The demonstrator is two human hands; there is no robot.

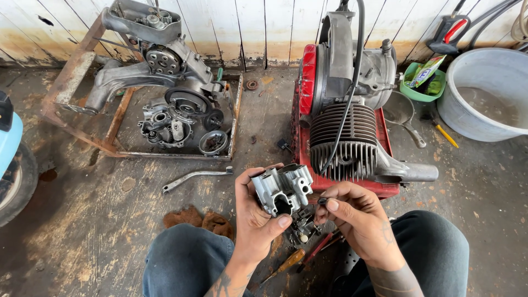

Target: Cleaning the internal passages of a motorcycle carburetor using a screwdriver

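Head view

Left hand point(256, 212): closed around a carburetor body point(281, 190), thumb across its lower front, fingers behind; held above the lap, near the floor's front edge, centre.

Carburetor body: grey cast metal, a round bore facing the camera, upright in the left hand, just in front of the red stand.

Right hand point(355, 217): thumb and forefinger pinched on a small dark part point(322, 201), held just right of the carburetor body, almost touching it.

Small dark part: too small to tell its kind.

Loose parts point(302, 228): a metal cluster below the two hands, between the knees.

Screwdrivers point(300, 258): one amber-handled, one red-handled, lying on the floor point(110, 220) between the knees.

Engine point(352, 126): finned cylinder toward the camera, black cable draped over it, sitting on a red stand point(306, 77), centre-right of the floor, against the back wall.

Second engine point(176, 99): opened, gears showing, in a rusty frame point(74, 77) at the floor's back left.

Lever point(195, 176): bent grey bar, flat on the floor in front of the frame.

Rag point(201, 220): brown, on the floor just beside the left knee.

Tub point(487, 91): grey, round, back right corner.

Green bowl point(421, 88): between the engine and the tub, packets inside.

Funnel point(401, 113): metal, just right of the engine.

Blue vehicle point(11, 159): wheel and panel at the left edge.
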